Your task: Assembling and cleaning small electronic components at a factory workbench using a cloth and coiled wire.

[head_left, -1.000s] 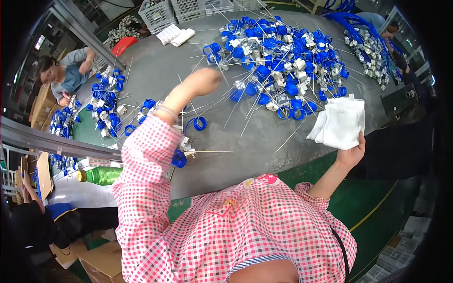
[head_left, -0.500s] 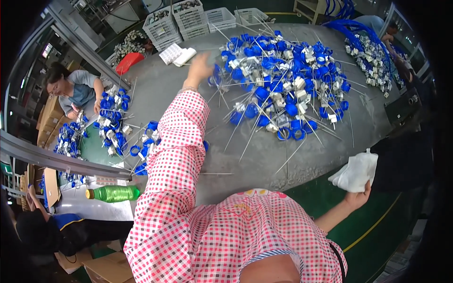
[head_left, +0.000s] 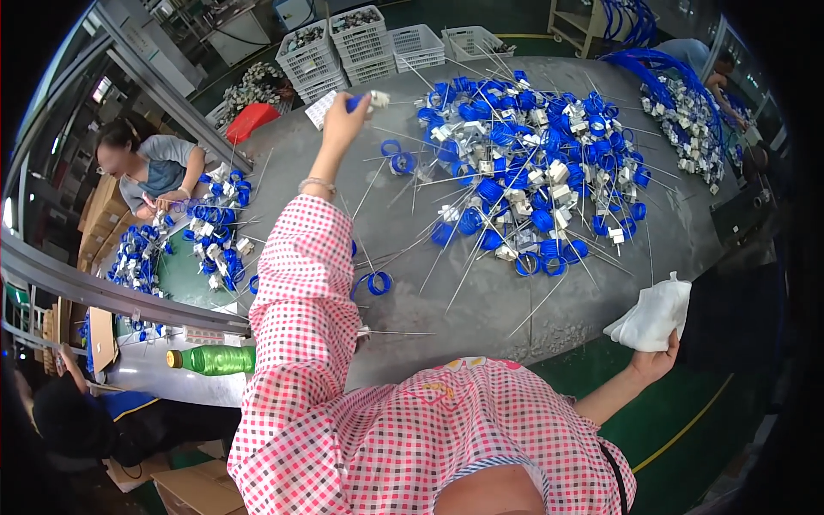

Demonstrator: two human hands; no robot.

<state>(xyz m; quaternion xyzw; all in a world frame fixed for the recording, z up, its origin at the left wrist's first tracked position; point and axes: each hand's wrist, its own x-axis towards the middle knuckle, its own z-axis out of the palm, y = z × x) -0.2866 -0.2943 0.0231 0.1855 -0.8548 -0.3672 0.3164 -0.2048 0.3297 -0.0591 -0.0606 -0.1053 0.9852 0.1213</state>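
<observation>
Nearest, the person wears a pink, white and black checked top [head_left: 412, 429], with the left sleeve stretched far over the table and the right arm bent out past the table's near edge. At the near right, the right hand [head_left: 654, 362] grasps a soft, folded white bundle [head_left: 654, 311] by its lower part, above a green floor [head_left: 592, 356]; what the bundle is made of cannot be told. At the near left lies a clear green bottle with a yellow cap [head_left: 216, 360], on its side and partly hidden by the sleeve. Across the grey tabletop [head_left: 489, 333], a single blue cable coil [head_left: 378, 282] rests just right of the sleeve. Farther out, right of centre, spreads a large tangled heap of blue coils, white block connectors and thin metal rods [head_left: 536, 172]. Left of that heap, the left hand [head_left: 345, 124] is raised toward the far side, its fingers clasped on a blue coil with a pale block-shaped end [head_left: 376, 100], well apart from the heap. Just beside that hand is a flat white sheet [head_left: 319, 110]. To the far left, a co-worker [head_left: 163, 167] bends over more coils; white plastic crates [head_left: 348, 53] stand beyond the far edge.
</observation>
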